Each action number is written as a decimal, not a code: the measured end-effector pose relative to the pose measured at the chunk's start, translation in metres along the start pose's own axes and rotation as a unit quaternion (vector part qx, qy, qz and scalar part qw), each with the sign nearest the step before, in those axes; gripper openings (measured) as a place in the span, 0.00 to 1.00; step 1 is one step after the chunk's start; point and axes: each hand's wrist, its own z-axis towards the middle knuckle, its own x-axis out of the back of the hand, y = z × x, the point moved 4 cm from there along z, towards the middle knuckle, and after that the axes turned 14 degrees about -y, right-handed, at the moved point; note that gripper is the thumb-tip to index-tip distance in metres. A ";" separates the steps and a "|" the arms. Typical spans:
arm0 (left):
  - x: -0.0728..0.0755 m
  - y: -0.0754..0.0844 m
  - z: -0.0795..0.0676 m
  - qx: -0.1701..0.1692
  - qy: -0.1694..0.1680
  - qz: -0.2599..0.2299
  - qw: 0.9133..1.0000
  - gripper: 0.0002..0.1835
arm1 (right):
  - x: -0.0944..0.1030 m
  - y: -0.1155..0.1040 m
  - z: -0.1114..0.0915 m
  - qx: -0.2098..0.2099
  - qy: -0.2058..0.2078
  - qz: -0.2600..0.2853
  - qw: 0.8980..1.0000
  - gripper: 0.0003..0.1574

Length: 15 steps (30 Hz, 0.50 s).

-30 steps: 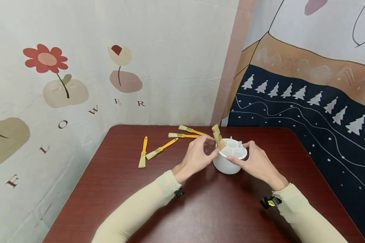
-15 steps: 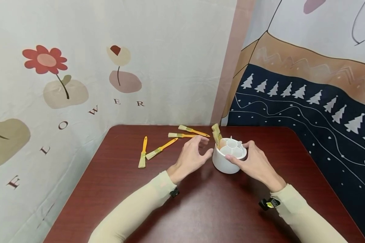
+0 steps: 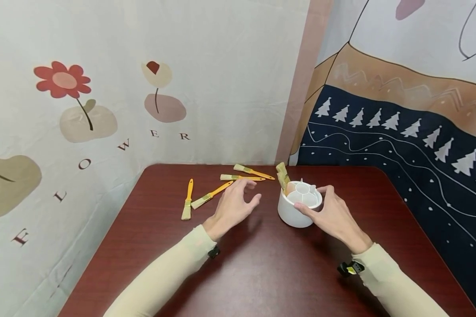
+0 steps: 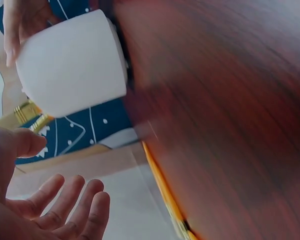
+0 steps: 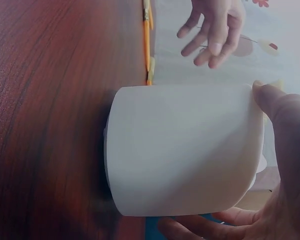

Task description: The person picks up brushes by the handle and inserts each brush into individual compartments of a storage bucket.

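A white round desk organizer (image 3: pixel 295 216) with several compartments stands on the table, right of the middle. My right hand (image 3: pixel 335 218) grips it by the rim, thumb at the near side and fingers round the far right side. Two paintbrushes (image 3: pixel 282 177) lean in its left compartment, bristles up. To the left of it, my left hand (image 3: pixel 234 204) is in the air with fingers loosely bent and nothing in them. A yellow-handled paintbrush (image 3: pixel 208 196) lies just beyond that hand, its handle end close to the knuckles in the head view.
Another paintbrush (image 3: pixel 187 200) lies farther left on the dark red table (image 3: pixel 262 273), bristles toward me. Two more, one paintbrush (image 3: pixel 246 178) and a second paintbrush (image 3: pixel 255 171), lie near the back edge. A printed cloth wall (image 3: pixel 222 88) rises behind the table.
My left hand has left the organizer's rim and moved left toward the loose paintbrushes. The right hand keeps its hold on the organizer, which stays in place.
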 end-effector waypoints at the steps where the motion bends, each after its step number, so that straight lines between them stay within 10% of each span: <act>1: 0.002 -0.004 -0.002 0.006 0.002 0.006 1.000 0.23 | 0.000 0.001 0.000 0.001 -0.001 0.001 1.000 0.69; 15: 0.028 -0.050 -0.021 0.063 0.011 0.029 0.998 0.24 | -0.002 0.005 0.001 0.005 0.000 0.009 1.000 0.69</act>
